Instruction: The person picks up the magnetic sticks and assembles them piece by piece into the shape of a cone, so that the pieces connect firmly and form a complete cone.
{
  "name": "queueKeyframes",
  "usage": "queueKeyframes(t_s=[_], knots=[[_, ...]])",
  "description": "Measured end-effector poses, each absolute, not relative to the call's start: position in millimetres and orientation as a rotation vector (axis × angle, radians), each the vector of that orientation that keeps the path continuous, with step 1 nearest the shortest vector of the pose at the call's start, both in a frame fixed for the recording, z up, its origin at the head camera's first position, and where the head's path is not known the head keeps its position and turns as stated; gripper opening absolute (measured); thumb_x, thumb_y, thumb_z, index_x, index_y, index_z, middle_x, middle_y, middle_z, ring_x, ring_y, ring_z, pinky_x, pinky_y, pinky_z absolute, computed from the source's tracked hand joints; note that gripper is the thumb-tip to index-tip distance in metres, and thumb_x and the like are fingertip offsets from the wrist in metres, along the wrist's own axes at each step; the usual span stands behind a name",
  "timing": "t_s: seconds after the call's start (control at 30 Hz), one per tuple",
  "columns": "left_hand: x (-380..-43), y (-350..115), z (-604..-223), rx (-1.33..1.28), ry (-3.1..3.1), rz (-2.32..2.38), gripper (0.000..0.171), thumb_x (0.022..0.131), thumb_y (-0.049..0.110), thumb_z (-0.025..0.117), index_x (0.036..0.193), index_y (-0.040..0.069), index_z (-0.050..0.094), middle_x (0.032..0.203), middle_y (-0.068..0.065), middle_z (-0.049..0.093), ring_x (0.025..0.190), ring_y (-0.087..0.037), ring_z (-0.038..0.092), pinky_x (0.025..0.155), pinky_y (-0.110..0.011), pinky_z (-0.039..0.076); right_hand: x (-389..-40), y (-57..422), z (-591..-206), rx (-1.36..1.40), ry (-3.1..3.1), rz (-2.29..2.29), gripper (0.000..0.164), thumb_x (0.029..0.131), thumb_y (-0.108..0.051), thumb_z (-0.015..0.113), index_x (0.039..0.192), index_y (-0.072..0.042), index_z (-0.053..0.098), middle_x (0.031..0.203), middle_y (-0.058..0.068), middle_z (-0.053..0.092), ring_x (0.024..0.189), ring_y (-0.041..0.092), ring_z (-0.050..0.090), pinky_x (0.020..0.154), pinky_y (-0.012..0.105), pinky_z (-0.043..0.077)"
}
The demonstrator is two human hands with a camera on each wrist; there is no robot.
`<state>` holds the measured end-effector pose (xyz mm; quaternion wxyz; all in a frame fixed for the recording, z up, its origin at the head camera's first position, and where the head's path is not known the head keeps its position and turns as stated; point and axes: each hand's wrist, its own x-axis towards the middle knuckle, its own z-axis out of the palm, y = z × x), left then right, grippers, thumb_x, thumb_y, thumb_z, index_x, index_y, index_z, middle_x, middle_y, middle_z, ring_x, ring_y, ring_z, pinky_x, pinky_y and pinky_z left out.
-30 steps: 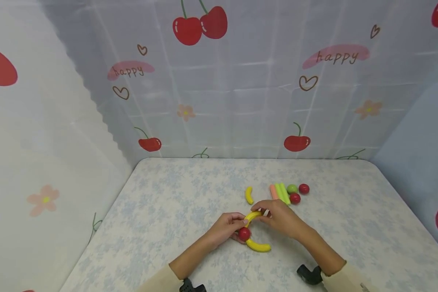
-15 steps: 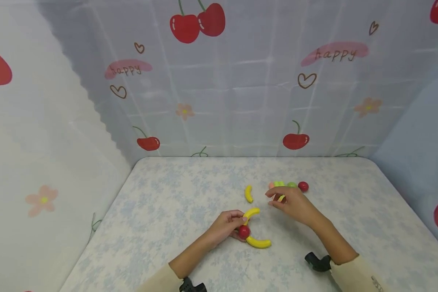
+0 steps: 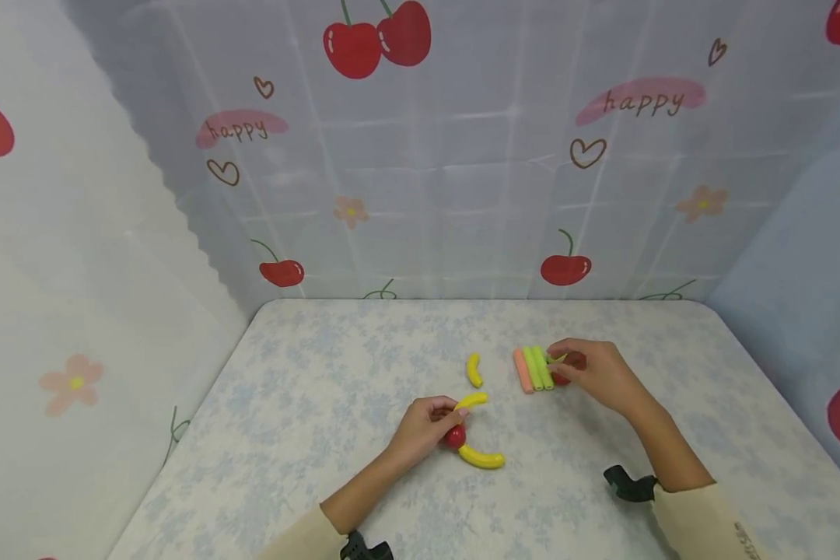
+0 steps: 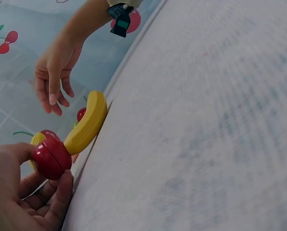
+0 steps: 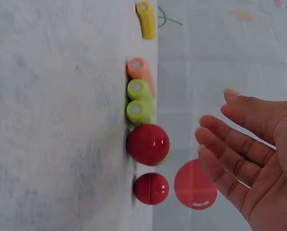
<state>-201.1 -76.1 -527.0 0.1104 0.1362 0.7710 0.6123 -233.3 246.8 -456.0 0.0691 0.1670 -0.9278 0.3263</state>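
Observation:
My left hand [image 3: 423,429] pinches a glossy red ball [image 4: 52,158] between thumb and fingers. Two curved yellow sticks join that ball: one [image 3: 483,459] reaches toward the front right, the other [image 3: 473,400] toward the back right, with fingers at its base. Over the loose balls at the back right hovers my right hand [image 3: 602,375], its fingers loosely bent and holding nothing. The right wrist view shows a gap between those fingers and a red ball [image 5: 148,144]. A second red ball [image 5: 152,188] lies beside it, and a green ball [image 5: 165,160] is mostly hidden behind.
Left of the balls lie a pink stick [image 3: 523,371] and two light green sticks [image 3: 537,368], side by side. Another curved yellow stick [image 3: 474,370] lies alone behind my left hand. A cherry-printed curtain [image 3: 427,194] stands along the table's back edge [image 3: 392,300].
My right hand has let go of the back curved yellow stick and moved right and back to the loose balls. The left hand still holds the joined pieces, shifted slightly left.

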Motion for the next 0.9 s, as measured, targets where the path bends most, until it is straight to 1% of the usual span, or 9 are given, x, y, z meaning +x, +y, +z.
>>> queueKeyframes(t_s=[0.13, 0.27, 0.43, 0.57, 0.7, 0.8, 0.9], knots=[[-202.3, -77.8, -527.3, 0.432, 2.342, 1.72, 0.026, 0.097, 0.032, 0.071, 0.102, 0.008, 0.077, 0.079, 0.0, 0.07, 0.062, -0.008, 0.058, 0.052, -0.021, 0.049, -236.1, 255.0, -454.5, 0.486, -2.814, 0.939, 0.028, 0.089, -0.011, 0.079, 0.114, -0.002, 0.073, 0.099, 0.007, 0.074, 0.085, 0.021, 0.065, 0.072, 0.034, 0.056], [-204.4, -79.5, -530.0, 0.438, 2.347, 1.684, 0.026, 0.097, 0.033, 0.07, 0.105, 0.009, 0.076, 0.074, 0.003, 0.067, 0.052, -0.008, 0.052, 0.045, -0.022, 0.045, -237.3, 261.8, -456.2, 0.467, -2.854, 0.896, 0.024, 0.089, -0.011, 0.079, 0.11, -0.001, 0.073, 0.092, 0.004, 0.073, 0.084, 0.021, 0.065, 0.072, 0.039, 0.056], [-206.2, -80.9, -533.4, 0.441, 2.326, 1.671, 0.024, 0.098, 0.03, 0.069, 0.109, 0.01, 0.075, 0.073, 0.002, 0.066, 0.052, -0.008, 0.048, 0.045, -0.021, 0.041, -238.4, 266.9, -462.8, 0.392, -2.958, 0.877, 0.021, 0.09, -0.011, 0.077, 0.109, -0.001, 0.073, 0.095, 0.006, 0.072, 0.086, 0.023, 0.065, 0.075, 0.044, 0.058], [-204.6, -80.6, -535.2, 0.425, 2.315, 1.676, 0.024, 0.097, 0.028, 0.07, 0.11, 0.008, 0.075, 0.079, 0.001, 0.068, 0.054, -0.01, 0.049, 0.046, -0.022, 0.041, -239.3, 266.2, -468.1, 0.35, -3.024, 0.884, 0.023, 0.089, -0.012, 0.079, 0.109, -0.002, 0.074, 0.1, 0.009, 0.073, 0.087, 0.024, 0.064, 0.073, 0.041, 0.058], [-203.8, -80.4, -536.7, 0.432, 2.302, 1.683, 0.027, 0.097, 0.026, 0.072, 0.116, 0.007, 0.074, 0.085, 0.001, 0.069, 0.056, -0.011, 0.05, 0.046, -0.021, 0.042, -238.9, 264.2, -470.7, 0.348, -3.043, 0.884, 0.023, 0.088, -0.012, 0.08, 0.108, -0.003, 0.074, 0.1, 0.01, 0.073, 0.087, 0.024, 0.064, 0.071, 0.039, 0.058], [-205.3, -80.7, -536.3, 0.444, 2.304, 1.68, 0.03, 0.096, 0.025, 0.072, 0.12, 0.007, 0.073, 0.084, 0.001, 0.068, 0.057, -0.009, 0.05, 0.047, -0.02, 0.042, -238.8, 262.9, -471.6, 0.363, -3.033, 0.866, 0.024, 0.087, -0.011, 0.081, 0.108, -0.002, 0.074, 0.099, 0.011, 0.073, 0.086, 0.025, 0.065, 0.07, 0.04, 0.057], [-206.2, -81.0, -535.0, 0.453, 2.311, 1.679, 0.03, 0.096, 0.026, 0.073, 0.12, 0.009, 0.074, 0.081, 0.002, 0.067, 0.056, -0.009, 0.049, 0.047, -0.02, 0.041, -239.0, 261.8, -472.8, 0.364, -3.026, 0.844, 0.025, 0.086, -0.012, 0.082, 0.108, -0.003, 0.073, 0.098, 0.011, 0.073, 0.085, 0.025, 0.065, 0.07, 0.041, 0.057]])
